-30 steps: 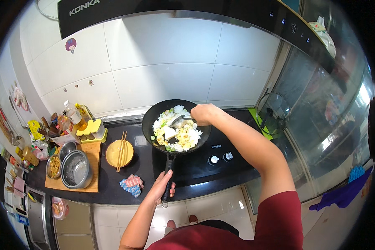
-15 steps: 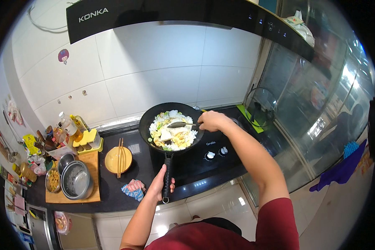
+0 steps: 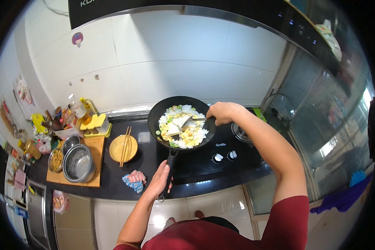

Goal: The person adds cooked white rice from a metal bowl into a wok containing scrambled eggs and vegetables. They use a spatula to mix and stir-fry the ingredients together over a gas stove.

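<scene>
A black wok [image 3: 154,118] on the stove holds white rice with egg [image 3: 191,137] and green pieces in it. My left hand [image 3: 157,180] is closed round its long black handle [image 3: 171,162], which points toward me. Over the right rim, my right hand [image 3: 223,113] grips a metal spatula [image 3: 196,119]. The blade lies down in the rice near the middle, and a pale lump sits beside it. Part of the blade is covered by food, and the fingers hide the spatula's grip.
Left of the wok is a yellow bowl [image 3: 117,151] with chopsticks [image 3: 126,146] across it; a pink-and-blue cloth [image 3: 134,181] lies nearby. A metal pot [image 3: 78,164] stands on a cutting board [image 3: 97,160]. White knobs [image 3: 218,158] and another burner [image 3: 242,132] are right. The range hood [image 3: 254,12] hangs above.
My view has shifted, so the scene sits differently in it. The wok handle now slants more toward the lower left. Both hands keep their holds, and the spatula has turned slightly in the rice.
</scene>
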### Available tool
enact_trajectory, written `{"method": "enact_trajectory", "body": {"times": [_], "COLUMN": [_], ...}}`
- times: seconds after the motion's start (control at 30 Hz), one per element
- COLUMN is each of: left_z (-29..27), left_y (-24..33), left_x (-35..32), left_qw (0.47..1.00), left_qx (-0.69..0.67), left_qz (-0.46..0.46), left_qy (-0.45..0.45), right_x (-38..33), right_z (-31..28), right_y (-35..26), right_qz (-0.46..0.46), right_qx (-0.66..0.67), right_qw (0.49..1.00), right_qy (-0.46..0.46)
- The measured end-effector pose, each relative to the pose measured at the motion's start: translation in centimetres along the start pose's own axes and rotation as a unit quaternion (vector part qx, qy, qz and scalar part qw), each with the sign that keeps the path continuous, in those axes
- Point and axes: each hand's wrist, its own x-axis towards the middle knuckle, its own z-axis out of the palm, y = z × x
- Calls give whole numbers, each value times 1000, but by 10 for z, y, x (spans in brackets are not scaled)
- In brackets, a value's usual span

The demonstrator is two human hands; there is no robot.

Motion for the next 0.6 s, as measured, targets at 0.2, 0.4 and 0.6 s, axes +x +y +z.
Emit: {"method": "enact_trajectory", "body": {"times": [0.2,0.4,0.6], "left_z": [0,1,2], "left_y": [-1,-3,5], "left_x": [2,1,0], "left_qw": [999,999,999], "left_qx": [48,41,28], "left_qz": [11,2,-16], "left_qy": [23,35,37], "right_x": [18,-7,-25], "right_z": [-8,17,-21], "right_y": [16,17,33], "right_qz": [72,14,-2], "right_qx": [236,121,-36], "right_qw": [965,993,995], "right_qy": [-87,10,89]}}
